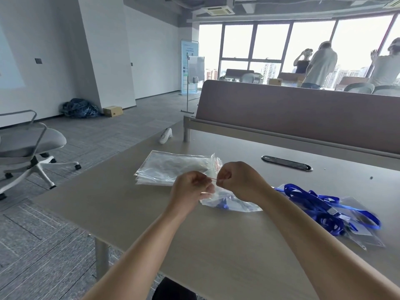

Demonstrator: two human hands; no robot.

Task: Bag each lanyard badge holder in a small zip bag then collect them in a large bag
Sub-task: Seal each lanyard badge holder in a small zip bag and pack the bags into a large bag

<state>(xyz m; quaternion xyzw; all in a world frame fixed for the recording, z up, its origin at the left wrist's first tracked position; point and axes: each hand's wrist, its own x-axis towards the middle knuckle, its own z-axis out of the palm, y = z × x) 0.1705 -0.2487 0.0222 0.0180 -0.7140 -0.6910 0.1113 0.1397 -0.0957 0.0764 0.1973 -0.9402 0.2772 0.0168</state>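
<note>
Tan table point(216, 245), seen from the head camera. At its far side stands a brown divider panel point(303, 118), with a dark oval cable slot point(286, 163) in the tabletop just before it. A white handheld device point(165, 136) lies near the far left corner, well apart from the work. A flat stack of clear zip bags point(173, 167) lies left of centre, just behind the hands, and the left knuckles cover its near corner. On the right lies a loose pile of blue lanyards with clear badge holders point(329, 213), with the straps tangled and running roughly left to right; the right forearm crosses in front of its left end. Off the table there is an office chair point(28, 144) at the left, a cardboard box point(113, 111) and a dark heap point(80, 108) against the wall, a whiteboard stand point(194, 70), and people point(320, 66) by the windows. The left hand point(190, 187) and right hand point(240, 180) sit close together above mid-table, fingers curled, each pinching the top edge of one small zip bag point(229, 204). The strip of that edge runs left to right between the two pinches and is held up off the surface. The bag's body falls away below, its lower part resting on the table and spreading toward the right under the right wrist. Something blue shows inside the bag; its shape is too blurred to read.
</note>
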